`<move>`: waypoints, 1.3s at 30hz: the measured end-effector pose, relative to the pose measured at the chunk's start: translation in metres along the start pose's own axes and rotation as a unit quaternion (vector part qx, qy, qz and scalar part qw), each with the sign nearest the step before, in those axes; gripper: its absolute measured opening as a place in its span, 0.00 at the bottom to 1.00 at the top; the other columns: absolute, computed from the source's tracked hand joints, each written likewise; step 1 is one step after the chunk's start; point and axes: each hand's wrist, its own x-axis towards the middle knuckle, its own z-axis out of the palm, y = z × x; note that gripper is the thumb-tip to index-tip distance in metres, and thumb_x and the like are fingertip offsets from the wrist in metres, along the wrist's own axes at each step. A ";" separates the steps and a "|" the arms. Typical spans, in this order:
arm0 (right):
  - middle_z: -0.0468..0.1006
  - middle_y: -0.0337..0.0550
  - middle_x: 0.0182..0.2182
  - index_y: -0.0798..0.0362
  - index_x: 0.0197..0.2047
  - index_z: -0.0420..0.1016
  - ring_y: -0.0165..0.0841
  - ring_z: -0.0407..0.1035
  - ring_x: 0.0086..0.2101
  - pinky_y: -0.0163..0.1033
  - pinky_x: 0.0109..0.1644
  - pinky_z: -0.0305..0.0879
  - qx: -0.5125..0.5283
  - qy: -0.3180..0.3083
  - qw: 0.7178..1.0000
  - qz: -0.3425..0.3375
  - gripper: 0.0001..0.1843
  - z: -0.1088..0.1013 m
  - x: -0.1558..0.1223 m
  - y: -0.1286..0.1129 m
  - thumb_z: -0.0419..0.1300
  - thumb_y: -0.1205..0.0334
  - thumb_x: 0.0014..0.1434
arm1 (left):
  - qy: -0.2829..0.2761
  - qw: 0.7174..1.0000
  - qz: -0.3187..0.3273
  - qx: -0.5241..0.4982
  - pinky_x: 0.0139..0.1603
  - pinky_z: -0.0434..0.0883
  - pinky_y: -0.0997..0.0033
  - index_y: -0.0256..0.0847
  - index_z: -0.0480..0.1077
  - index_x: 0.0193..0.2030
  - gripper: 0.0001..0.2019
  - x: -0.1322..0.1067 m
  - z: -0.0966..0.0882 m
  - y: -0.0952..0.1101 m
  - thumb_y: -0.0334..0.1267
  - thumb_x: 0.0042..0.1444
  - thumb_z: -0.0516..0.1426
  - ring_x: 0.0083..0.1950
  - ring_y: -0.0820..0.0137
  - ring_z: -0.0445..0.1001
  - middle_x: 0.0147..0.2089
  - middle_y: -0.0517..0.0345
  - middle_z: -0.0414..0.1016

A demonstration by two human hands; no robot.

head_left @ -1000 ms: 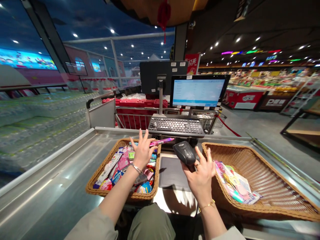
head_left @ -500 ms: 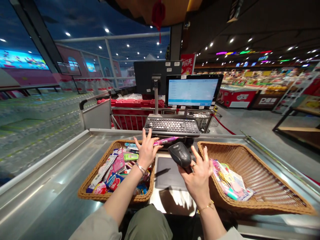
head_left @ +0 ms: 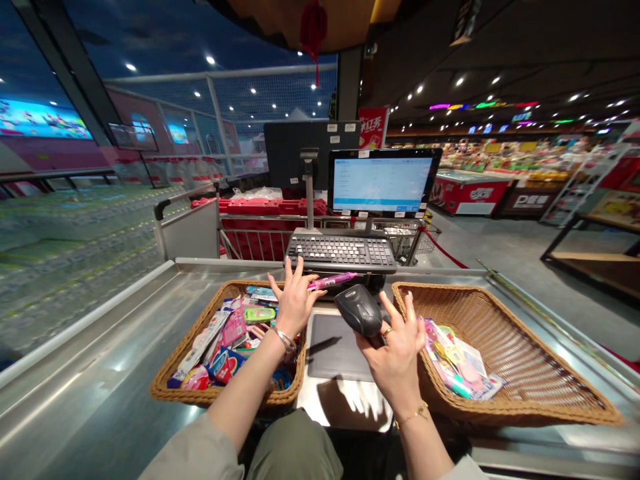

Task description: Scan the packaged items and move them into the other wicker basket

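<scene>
Between the thumb and a finger of my left hand [head_left: 294, 303] is a pink pen [head_left: 337, 281], its barrel pointing right; the other fingers are spread. My right hand [head_left: 397, 353] grips a black handheld barcode scanner [head_left: 358, 310], whose head faces left toward the pen. The scanner's handle is mostly hidden by my palm. Left of my left forearm, a wicker basket [head_left: 163, 383] holds many small packaged goods, among them a green item [head_left: 259, 315] and a blue packet [head_left: 223, 363]. By my right hand stands a second wicker basket [head_left: 530, 347] with several colourful packs [head_left: 463, 363] at its near left side.
A keyboard [head_left: 343, 252] and a lit monitor [head_left: 383, 183] stand behind my hands. Below them a dark grey flat plate [head_left: 333, 353] is set in the counter. Metal counter edges [head_left: 100, 313] run along the sides, and a shopping cart [head_left: 260, 240] stands beyond.
The whole view has shifted slightly, so the baskets and monitor sit a little further left. Both hands keep the same hold on the pen and the scanner.
</scene>
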 end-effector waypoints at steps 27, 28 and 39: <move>0.68 0.43 0.61 0.47 0.41 0.78 0.51 0.42 0.68 0.69 0.65 0.40 0.002 -0.014 1.000 -0.016 0.10 -0.005 0.001 0.003 0.61 0.59 0.55 | 0.020 1.000 0.010 0.009 0.65 0.35 0.24 0.46 0.71 0.51 0.14 0.006 0.003 0.001 0.45 0.60 0.56 0.75 0.50 0.37 0.73 0.47 0.49; 0.68 0.43 0.61 0.47 0.41 0.78 0.50 0.42 0.68 0.69 0.65 0.40 0.002 -0.011 1.000 -0.016 0.10 -0.005 0.001 0.003 0.61 0.59 0.55 | 0.021 1.000 0.010 0.010 0.65 0.35 0.24 0.46 0.71 0.51 0.14 0.006 0.003 0.001 0.45 0.60 0.56 0.75 0.50 0.37 0.73 0.48 0.50; 0.66 0.45 0.63 0.48 0.40 0.78 0.50 0.41 0.68 0.70 0.65 0.41 -0.008 0.015 1.000 0.000 0.10 -0.010 0.001 0.009 0.62 0.56 0.55 | 0.016 1.000 0.021 0.007 0.65 0.35 0.24 0.46 0.71 0.52 0.14 0.006 0.003 0.008 0.45 0.61 0.55 0.75 0.50 0.37 0.73 0.47 0.49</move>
